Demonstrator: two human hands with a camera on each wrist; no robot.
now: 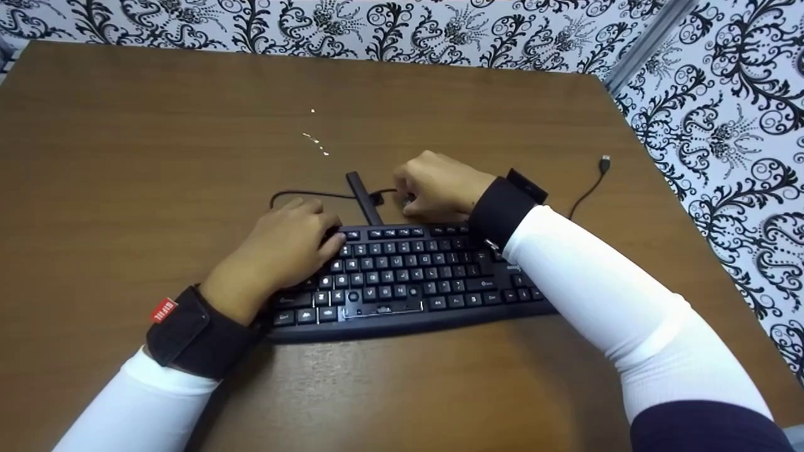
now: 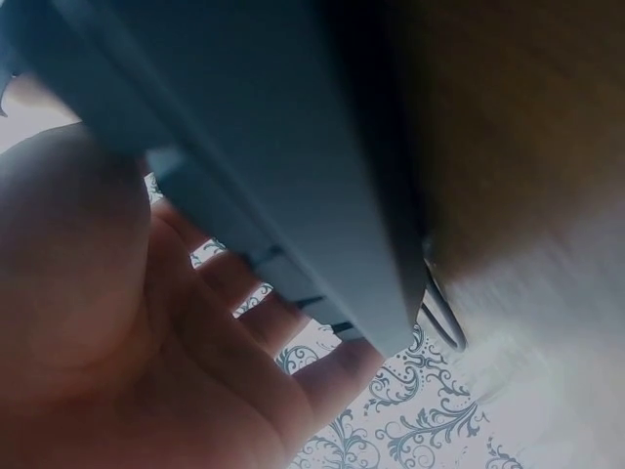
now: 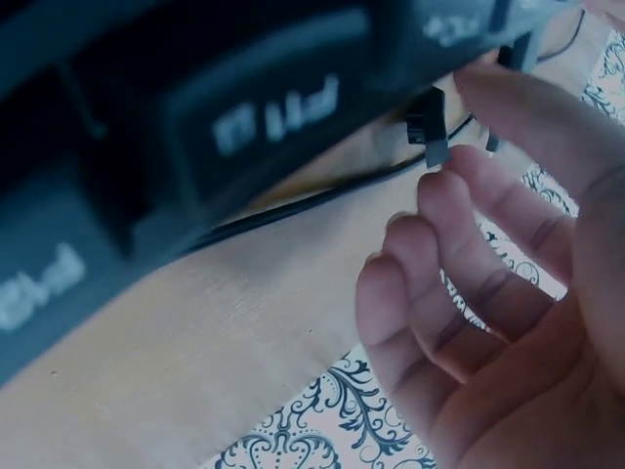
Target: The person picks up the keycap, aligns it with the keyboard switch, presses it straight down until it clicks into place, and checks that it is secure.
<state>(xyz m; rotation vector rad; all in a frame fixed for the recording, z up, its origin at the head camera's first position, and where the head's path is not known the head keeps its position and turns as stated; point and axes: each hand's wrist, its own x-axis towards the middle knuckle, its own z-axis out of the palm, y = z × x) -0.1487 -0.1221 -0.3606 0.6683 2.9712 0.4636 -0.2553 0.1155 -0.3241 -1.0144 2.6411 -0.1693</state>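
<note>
Left hand (image 1: 286, 245) lying flat and relaxed on the left-hand keys of a black plastic computer keyboard (image 1: 427, 276), fingers straight, gripping nothing; in the left wrist view, palm under the grey-looking edge of the same board. Right hand (image 1: 440, 188) reaching over the rear edge of the keyboard, fingers (image 3: 459, 254) loosely bent around a small black plastic piece (image 3: 430, 127) close to the fingertips. Impossible to tell whether pinched or merely touched: head view hides it behind the knuckles, wrist view blurs it.

Keyboard itself square to the person at the middle of a brown wood-grain table (image 1: 157, 138), steadied under the left palm. In the bottom row, a long open slot (image 1: 383, 309) with a thin metal wire showing where the widest key belongs. Just behind the board, a long narrow black plastic bar (image 1: 364, 196) lying loose on the wood, beside the thin black cable (image 1: 301, 193) looping away to the left.

Judging by that: wide key apparently off and not yet back in place, every other key seemingly seated.

Further out, a silver USB plug (image 1: 604, 164) lying unconnected toward the right, a few white specks (image 1: 316, 141) at mid-table, white sleeves (image 1: 597, 295) with black wrist straps (image 1: 188, 333), and black-and-white floral wallpaper (image 1: 722, 125) behind.
</note>
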